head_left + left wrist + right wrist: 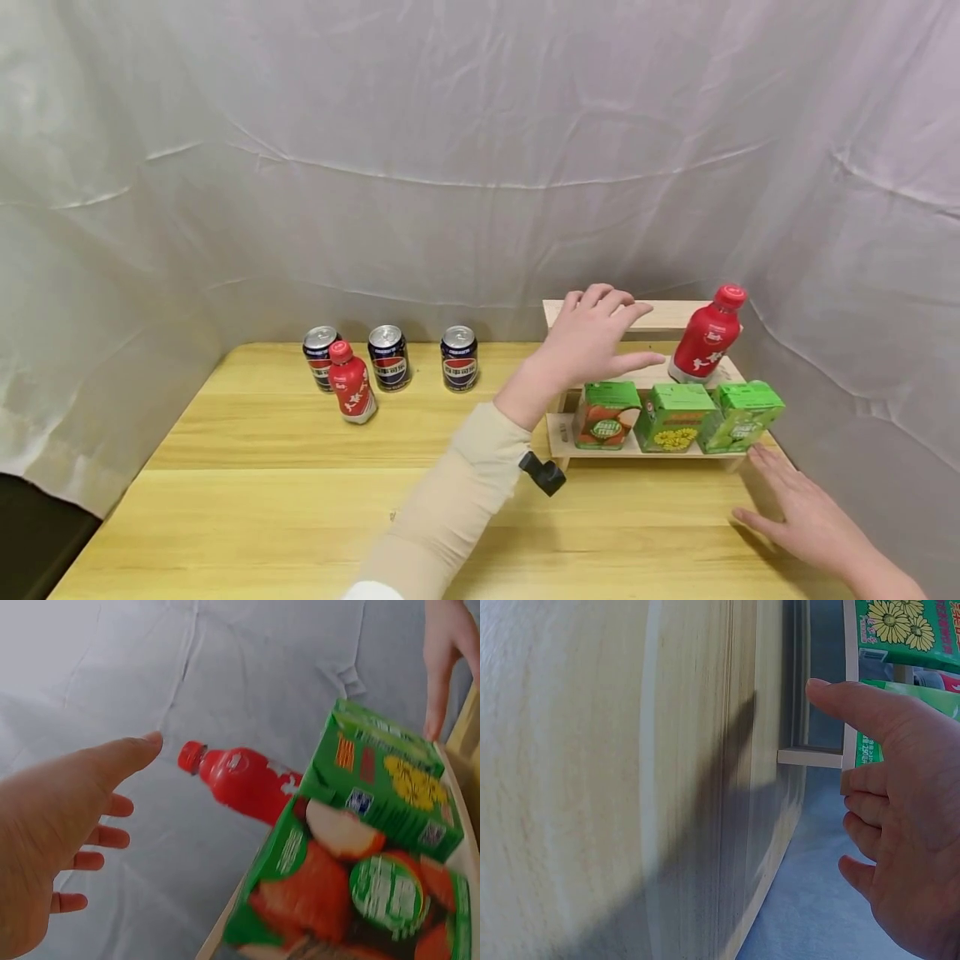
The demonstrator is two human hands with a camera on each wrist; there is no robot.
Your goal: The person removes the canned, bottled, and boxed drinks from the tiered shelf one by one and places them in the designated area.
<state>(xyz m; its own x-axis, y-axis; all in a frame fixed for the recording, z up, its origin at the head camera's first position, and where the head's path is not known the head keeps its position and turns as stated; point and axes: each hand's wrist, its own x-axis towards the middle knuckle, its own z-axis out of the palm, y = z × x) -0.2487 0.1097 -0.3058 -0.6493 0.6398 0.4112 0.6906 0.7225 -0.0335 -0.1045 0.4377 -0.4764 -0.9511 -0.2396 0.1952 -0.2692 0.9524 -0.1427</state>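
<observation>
My left hand [592,337] hovers over the left part of a tiered wooden rack [558,433], fingers extended, holding nothing. A red bottle [707,337] with a red cap stands on the rack's middle tier, right of that hand; in the left wrist view a gap separates it from the thumb. Three green drink cartons line the bottom tier: one with red fruit [607,417], one with yellow flowers [675,419] and a light green one [741,417]. My right hand [813,517] has its fingers straight at the rack's front right corner; whether they touch it I cannot tell.
On the left of the wooden table [300,517] stand three dark blue cola cans, the rightmost can [459,360] apart from the others. A second red bottle [352,387] stands before the left pair. Grey cloth [480,167] hangs behind and beside the table.
</observation>
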